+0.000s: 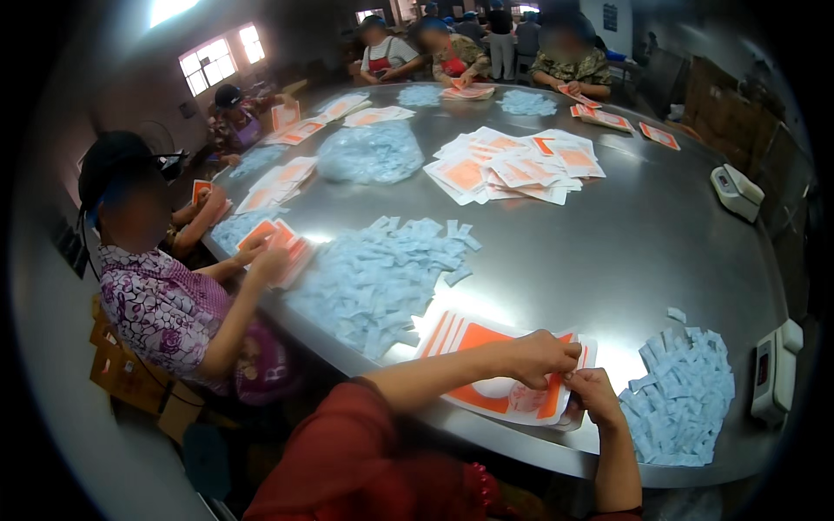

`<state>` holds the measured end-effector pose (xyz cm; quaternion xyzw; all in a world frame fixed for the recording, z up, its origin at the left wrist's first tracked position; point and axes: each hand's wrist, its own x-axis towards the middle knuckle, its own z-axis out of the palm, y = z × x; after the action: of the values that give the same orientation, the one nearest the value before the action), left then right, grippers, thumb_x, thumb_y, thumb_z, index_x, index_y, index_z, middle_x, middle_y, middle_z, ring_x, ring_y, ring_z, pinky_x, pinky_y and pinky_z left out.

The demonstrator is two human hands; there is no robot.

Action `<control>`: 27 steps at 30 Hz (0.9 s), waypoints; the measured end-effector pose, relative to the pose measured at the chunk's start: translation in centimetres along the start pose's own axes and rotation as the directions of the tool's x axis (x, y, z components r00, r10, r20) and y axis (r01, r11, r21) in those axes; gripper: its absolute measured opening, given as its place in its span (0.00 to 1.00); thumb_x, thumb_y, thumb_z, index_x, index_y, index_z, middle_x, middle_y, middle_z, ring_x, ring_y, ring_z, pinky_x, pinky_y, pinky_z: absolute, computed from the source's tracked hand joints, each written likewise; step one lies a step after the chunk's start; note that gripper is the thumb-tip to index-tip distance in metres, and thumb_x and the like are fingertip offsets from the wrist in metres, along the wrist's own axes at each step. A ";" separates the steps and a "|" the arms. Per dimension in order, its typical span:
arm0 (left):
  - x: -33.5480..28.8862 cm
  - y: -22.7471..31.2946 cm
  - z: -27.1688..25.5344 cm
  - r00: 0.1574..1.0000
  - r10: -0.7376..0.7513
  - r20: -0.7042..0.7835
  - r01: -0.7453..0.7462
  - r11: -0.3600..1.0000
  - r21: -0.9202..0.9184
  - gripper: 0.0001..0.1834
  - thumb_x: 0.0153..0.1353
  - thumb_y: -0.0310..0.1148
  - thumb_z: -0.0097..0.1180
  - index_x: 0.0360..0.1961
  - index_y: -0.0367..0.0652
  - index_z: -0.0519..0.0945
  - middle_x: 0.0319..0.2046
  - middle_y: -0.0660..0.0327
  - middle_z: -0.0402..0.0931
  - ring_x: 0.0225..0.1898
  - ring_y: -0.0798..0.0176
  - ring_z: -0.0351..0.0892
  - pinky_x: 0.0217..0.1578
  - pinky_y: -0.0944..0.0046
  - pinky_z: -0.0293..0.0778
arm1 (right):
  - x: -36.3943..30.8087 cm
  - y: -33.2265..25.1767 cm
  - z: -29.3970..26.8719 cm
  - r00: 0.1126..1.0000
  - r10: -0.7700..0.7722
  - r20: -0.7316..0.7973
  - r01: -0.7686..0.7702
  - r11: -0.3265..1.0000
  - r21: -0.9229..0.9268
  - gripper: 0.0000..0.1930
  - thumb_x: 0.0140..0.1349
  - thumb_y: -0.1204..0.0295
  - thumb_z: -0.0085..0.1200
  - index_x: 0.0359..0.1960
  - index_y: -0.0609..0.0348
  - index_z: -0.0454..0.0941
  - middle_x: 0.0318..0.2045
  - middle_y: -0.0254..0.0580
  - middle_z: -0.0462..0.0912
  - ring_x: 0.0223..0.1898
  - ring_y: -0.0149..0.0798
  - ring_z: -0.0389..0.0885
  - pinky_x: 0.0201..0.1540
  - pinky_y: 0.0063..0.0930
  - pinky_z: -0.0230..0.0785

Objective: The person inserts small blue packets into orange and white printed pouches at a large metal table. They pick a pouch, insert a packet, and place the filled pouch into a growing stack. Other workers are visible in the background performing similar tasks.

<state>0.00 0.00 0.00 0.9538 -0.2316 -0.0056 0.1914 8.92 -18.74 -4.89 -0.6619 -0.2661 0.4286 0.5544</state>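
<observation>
A stack of flat orange-and-white bags [486, 389] lies fanned at the table's near edge, in front of me. Across it reaches my left hand [540, 358], its fingers curled and closed at the right edge of the top bag. My right hand [596, 396] pinches the same edge, just below and to the right of the left one. Whether a small packet is between the fingers cannot be seen. Right of the stack, close to my right hand, is a heap of small pale-blue packets [682, 399]. A larger heap of such packets [378, 282] spreads beyond the stack to the left.
The big metal table [678, 234] has a curved rim. White scales [773, 373] stand at its right side. More bags [521, 165] and a clear sack of blue packets [369, 154] lie farther off. A co-worker in a patterned shirt [165, 304] handles bags at left; several others sit around.
</observation>
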 end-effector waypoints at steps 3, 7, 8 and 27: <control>0.2 0.5 1.1 0.998 0.018 -0.062 -0.016 0.999 0.039 0.14 0.43 0.28 0.60 0.35 0.46 0.75 0.37 0.60 0.71 0.36 0.54 0.76 0.30 0.56 0.71 | -1.1 -1.2 -0.4 0.996 0.085 -0.002 -0.085 0.996 0.031 0.14 0.59 0.65 0.55 0.21 0.63 0.78 0.15 0.36 0.77 0.10 0.28 0.71 0.13 0.19 0.62; 0.3 1.1 0.9 0.991 0.069 -0.116 -0.060 0.995 0.076 0.09 0.46 0.25 0.57 0.32 0.45 0.77 0.31 0.59 0.75 0.33 0.53 0.77 0.30 0.55 0.71 | -1.2 -0.8 -0.3 0.997 0.008 -0.073 -0.018 0.991 -0.135 0.11 0.56 0.69 0.54 0.22 0.65 0.79 0.15 0.35 0.76 0.15 0.25 0.72 0.18 0.18 0.64; 0.6 1.7 0.8 0.988 0.079 -0.130 -0.071 0.995 0.067 0.08 0.47 0.25 0.57 0.31 0.45 0.77 0.30 0.59 0.76 0.32 0.52 0.77 0.30 0.55 0.71 | -1.2 0.0 -0.9 0.994 -0.041 -0.099 0.016 0.970 -0.241 0.10 0.55 0.70 0.54 0.22 0.66 0.79 0.15 0.35 0.76 0.17 0.24 0.72 0.20 0.18 0.65; -2.5 3.9 -1.4 0.993 -0.010 0.120 -0.017 0.974 0.225 0.09 0.46 0.33 0.62 0.26 0.39 0.82 0.34 0.56 0.76 0.39 0.54 0.74 0.41 0.57 0.69 | -0.9 -1.1 0.4 0.949 -0.185 -0.254 -0.050 0.708 -0.705 0.13 0.37 0.64 0.59 0.15 0.63 0.78 0.11 0.45 0.75 0.14 0.39 0.74 0.21 0.29 0.65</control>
<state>-3.83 -1.56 2.52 0.9669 -0.2435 -0.0363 0.0676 8.27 -19.06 -3.55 -0.8704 -0.3442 0.1665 0.3103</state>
